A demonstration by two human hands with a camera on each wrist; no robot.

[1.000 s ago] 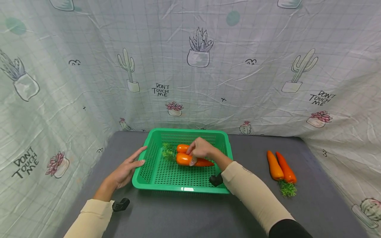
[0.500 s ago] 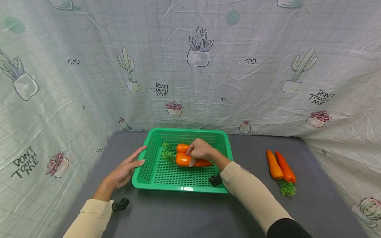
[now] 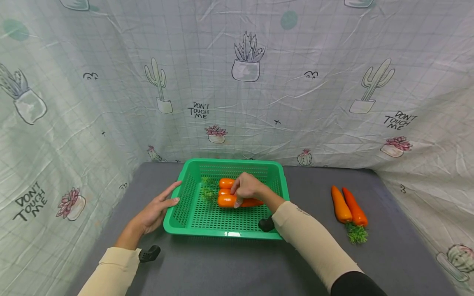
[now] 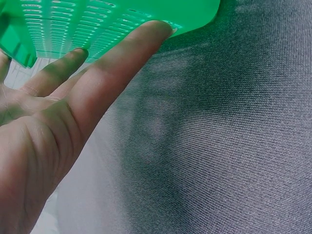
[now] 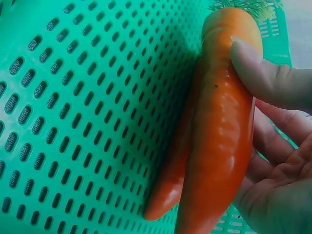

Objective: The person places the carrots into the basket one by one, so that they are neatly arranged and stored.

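A green plastic basket (image 3: 192, 224) sits on the grey table. Inside it lie orange carrots with green tops. My right hand (image 3: 247, 187) reaches into the basket and grips the nearest carrot (image 3: 226, 201) with thumb and curled fingers; in the right wrist view my thumb presses on that carrot (image 5: 222, 131), which lies against another on the perforated basket floor (image 5: 87, 122). My left hand (image 3: 157, 209) rests flat with straight fingers against the basket's left rim; in the left wrist view its fingertips (image 4: 151, 31) touch the basket edge (image 4: 122, 19).
Two more carrots (image 3: 348, 206) lie side by side on the grey table (image 3: 222, 263) to the right of the basket. A cactus-print cloth (image 3: 237, 82) walls in the back and both sides.
My right hand has shifted the gripped carrot slightly left and back, closer to the other carrot in the basket. My left hand has stayed on the rim.
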